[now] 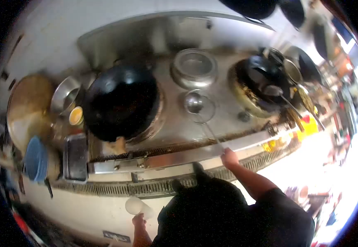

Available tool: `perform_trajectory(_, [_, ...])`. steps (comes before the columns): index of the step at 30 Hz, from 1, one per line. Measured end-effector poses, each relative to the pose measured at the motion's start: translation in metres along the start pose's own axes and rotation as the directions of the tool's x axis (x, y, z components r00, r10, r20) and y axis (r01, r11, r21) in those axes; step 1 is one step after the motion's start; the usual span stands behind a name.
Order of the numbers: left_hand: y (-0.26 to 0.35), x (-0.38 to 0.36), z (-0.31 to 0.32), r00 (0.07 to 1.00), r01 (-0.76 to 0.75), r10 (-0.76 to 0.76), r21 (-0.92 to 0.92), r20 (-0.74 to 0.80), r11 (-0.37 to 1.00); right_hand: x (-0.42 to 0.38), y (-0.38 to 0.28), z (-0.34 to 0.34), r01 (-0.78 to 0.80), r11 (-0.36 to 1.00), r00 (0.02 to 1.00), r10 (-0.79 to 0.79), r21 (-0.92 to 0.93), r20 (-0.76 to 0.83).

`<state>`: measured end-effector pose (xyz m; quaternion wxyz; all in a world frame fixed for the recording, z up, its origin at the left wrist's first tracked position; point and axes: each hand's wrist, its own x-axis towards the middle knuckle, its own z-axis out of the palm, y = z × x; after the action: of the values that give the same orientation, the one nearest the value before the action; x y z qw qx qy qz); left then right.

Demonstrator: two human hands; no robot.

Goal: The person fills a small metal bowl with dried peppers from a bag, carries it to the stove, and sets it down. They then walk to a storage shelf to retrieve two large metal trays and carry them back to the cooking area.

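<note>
My right hand [229,158] is closed around the long handle of a metal ladle [194,102]. The ladle's bowl is over the middle of the steel stove top, overlapping a thin round rim [214,111] in this view. Low in front of the stove, my left hand [139,220] grips a white, cup-shaped container [136,205] at its side; what is inside does not show. A large black wok [121,103] sits on the left burner. Behind the ladle stands a round, lidded metal pot [194,68].
On the right burner is a second wok [265,74], a skimmer [273,90] lying across it. To the left are a steel bowl [66,94], a small orange-filled bowl [76,115], a metal tray [75,158] and a blue basin [36,158]. A grated gutter [109,189] runs along the stove's front.
</note>
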<state>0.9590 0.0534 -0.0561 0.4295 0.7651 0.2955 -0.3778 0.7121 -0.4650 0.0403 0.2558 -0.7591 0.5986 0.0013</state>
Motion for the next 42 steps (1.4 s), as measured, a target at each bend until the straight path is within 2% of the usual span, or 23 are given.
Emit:
perform_trajectory(6, [0.033,0.02,-0.001,0.983,-0.181,0.181,0.168,0.019,0.969,0.016,-0.024,0.02,-0.002,0.999,0.997,-0.001,0.041,0.078])
perform_trajectory(7, [0.017,0.048,-0.012,0.781,-0.565,0.594,0.626,0.193,0.538,0.027,-0.014,0.037,0.105,0.993,0.99,-0.1,-0.058,0.097])
perform_trajectory(8, [0.005,0.074,-0.014,0.43,-0.633,0.72,0.751,0.544,-0.19,0.035,-0.003,0.046,0.203,0.967,0.976,-0.185,-0.156,0.118])
perform_trajectory(11, [-0.014,0.106,0.0,0.35,-0.801,0.722,0.59,0.597,-0.099,0.008,-0.005,0.031,0.234,0.942,0.972,-0.225,-0.239,0.065])
perform_trajectory(13, [0.013,0.031,0.032,0.141,-0.561,0.566,0.537,0.812,-0.63,-0.039,-0.015,-0.001,0.079,0.995,0.97,-0.063,0.059,-0.234])
perform_trajectory(14, [0.012,0.022,0.046,0.015,-0.675,0.616,0.463,0.787,-0.574,-0.056,-0.009,-0.007,0.053,0.996,0.968,-0.033,0.075,-0.248])
perform_trajectory(15, [0.02,0.004,0.071,0.127,-0.611,0.506,0.469,0.853,-0.638,-0.074,0.0,-0.011,0.15,0.984,0.952,-0.116,0.099,-0.285])
perform_trajectory(17, [-0.008,0.052,0.108,0.286,-0.935,0.54,0.355,0.791,-0.025,-0.108,0.026,-0.017,0.211,0.969,0.925,-0.156,0.127,-0.346])
perform_trajectory(18, [-0.003,0.039,0.129,0.259,-0.941,0.515,0.334,0.817,-0.056,-0.126,0.043,-0.021,0.231,0.957,0.948,-0.182,0.172,-0.261])
perform_trajectory(20, [0.008,-0.018,0.193,0.129,-0.878,0.259,0.232,0.957,-0.419,-0.159,0.082,-0.027,0.211,0.949,0.965,-0.165,0.232,-0.202])
perform_trajectory(21, [0.01,-0.063,0.223,0.1,-0.874,0.22,0.192,0.97,-0.447,-0.174,0.104,-0.029,0.128,0.958,0.987,-0.098,0.257,-0.126])
perform_trajectory(23, [0.003,-0.168,0.283,0.221,-0.875,0.135,0.257,0.966,-0.41,-0.205,0.154,-0.045,-0.02,0.952,0.994,0.051,0.305,-0.092])
perform_trajectory(25, [-0.025,-0.255,0.336,0.192,-0.878,0.001,0.172,0.981,-0.447,-0.235,0.211,-0.064,-0.236,0.87,0.964,0.154,0.433,0.217])
perform_trajectory(26, [-0.047,-0.285,0.36,0.217,-0.881,-0.07,0.165,0.974,-0.444,-0.249,0.248,-0.061,-0.297,0.83,0.954,0.239,0.473,0.18])
perform_trajectory(29, [-0.133,-0.327,0.43,0.019,-0.939,-0.182,-0.045,0.983,-0.342,-0.308,0.341,-0.057,-0.191,0.847,0.975,0.221,0.495,-0.002])
perform_trajectory(31, [-0.18,-0.423,0.453,0.034,-0.911,-0.266,-0.08,0.963,-0.405,-0.364,0.381,-0.114,-0.425,0.355,0.844,0.488,0.833,0.223])
perform_trajectory(32, [-0.205,-0.455,0.465,-0.041,-0.92,-0.353,-0.173,0.935,-0.352,-0.384,0.408,-0.119,-0.399,0.273,0.808,0.556,0.875,0.195])
perform_trajectory(34, [-0.256,-0.495,0.487,-0.113,-0.913,-0.484,-0.283,0.867,-0.294,-0.43,0.455,-0.132,-0.364,0.254,0.759,0.638,0.896,0.128])
perform_trajectory(35, [-0.282,-0.507,0.499,-0.267,-0.917,-0.495,-0.375,0.827,-0.133,-0.453,0.475,-0.138,-0.336,0.278,0.731,0.679,0.9,0.064])
perform_trajectory(36, [-0.303,-0.517,0.509,-0.409,-0.893,-0.477,-0.449,0.778,0.032,-0.476,0.493,-0.136,-0.343,0.352,0.642,0.765,0.871,-0.056])
perform_trajectory(37, [-0.32,-0.54,0.513,-0.409,-0.888,-0.509,-0.46,0.758,0.028,-0.498,0.511,-0.134,-0.364,0.426,0.54,0.821,0.828,-0.184])
perform_trajectory(39, [-0.346,-0.589,0.518,-0.532,-0.813,-0.509,-0.577,0.676,0.084,-0.56,0.521,-0.169,-0.253,0.128,0.338,0.94,0.959,-0.037])
perform_trajectory(42, [-0.375,-0.602,0.562,-0.525,-0.663,-0.647,-0.742,0.553,-0.096,-0.639,0.544,-0.177,0.01,-0.12,0.088,0.989,0.993,0.119])
